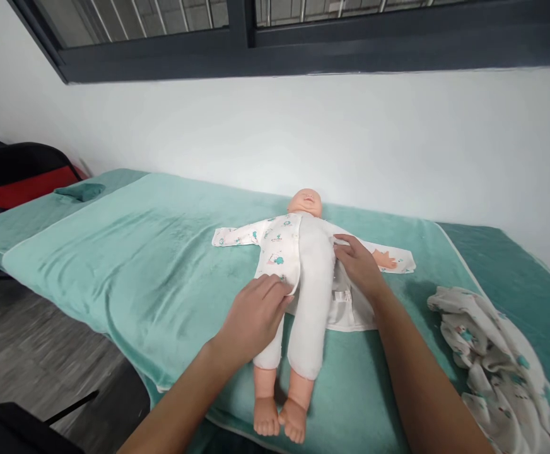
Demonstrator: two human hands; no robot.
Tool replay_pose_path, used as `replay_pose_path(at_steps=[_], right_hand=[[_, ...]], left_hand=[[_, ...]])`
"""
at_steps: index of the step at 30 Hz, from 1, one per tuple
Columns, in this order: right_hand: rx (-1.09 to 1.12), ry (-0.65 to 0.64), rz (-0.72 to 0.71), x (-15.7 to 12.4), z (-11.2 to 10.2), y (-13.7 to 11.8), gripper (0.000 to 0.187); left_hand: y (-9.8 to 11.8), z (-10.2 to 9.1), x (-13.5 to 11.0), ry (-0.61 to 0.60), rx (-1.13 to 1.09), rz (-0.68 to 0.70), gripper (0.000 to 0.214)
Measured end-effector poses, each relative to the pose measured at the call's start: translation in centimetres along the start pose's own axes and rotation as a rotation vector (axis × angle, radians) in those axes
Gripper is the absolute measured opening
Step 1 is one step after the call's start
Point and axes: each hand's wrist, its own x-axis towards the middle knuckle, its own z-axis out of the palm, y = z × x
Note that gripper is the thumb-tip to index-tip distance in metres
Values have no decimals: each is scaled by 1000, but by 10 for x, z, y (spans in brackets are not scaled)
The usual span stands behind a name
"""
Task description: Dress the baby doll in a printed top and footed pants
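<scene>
Mid-frame, a doll [313,284] lies on a green cover [161,252], the left hand [256,315] pinching its open shirt [277,249], the right hand [362,268] alongside, grip unclear, its forearm [414,343] before crumpled cloth [497,359] lower right, chair [24,157] far left.

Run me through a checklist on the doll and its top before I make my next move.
1. Doll face up on the green sheet: ok.
2. Left hand on the front edge of the patterned top: ok, fingers on the cloth.
3. Right hand gripping the top's open side: cannot tell, fingertips partly hidden.
4. Top closed over the white padded body: not ok, it lies open.
5. Crumpled cloth apart from both hands: ok.
</scene>
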Motion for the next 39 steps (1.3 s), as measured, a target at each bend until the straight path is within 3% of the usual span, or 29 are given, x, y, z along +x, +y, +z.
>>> replay_pose_path(at_steps=[3, 7, 12, 18, 22, 26, 30, 33, 37, 39], right_hand=[[-4, 3, -10, -1, 0, -4, 40], [31, 104, 37, 3, -12, -2, 30], [-24, 536, 108, 20, -39, 25, 26], [-100, 514, 254, 28, -47, 43, 34], [-61, 552, 312, 30, -48, 42, 27], [44, 598, 314, 32, -54, 43, 23], [426, 728, 158, 29, -66, 35, 15], [724, 747, 30, 22, -75, 26, 9], [984, 701, 121, 19, -83, 26, 15], [944, 645, 203, 22, -85, 32, 14]], left_hand=[[-4, 0, 3, -8, -100, 38, 19], [-20, 4, 14, 153, -201, -107, 28], [-36, 18, 53, -35, -197, -252, 51], [-44, 22, 122, -157, -151, -244, 51], [-33, 19, 154, -253, -104, -170, 40], [-8, 27, 180, -323, 2, -74, 39], [20, 55, 205, -465, 74, 71, 41], [34, 85, 217, -540, 145, 148, 40], [37, 111, 228, -587, 219, 153, 32], [34, 112, 232, -587, 236, 144, 33]])
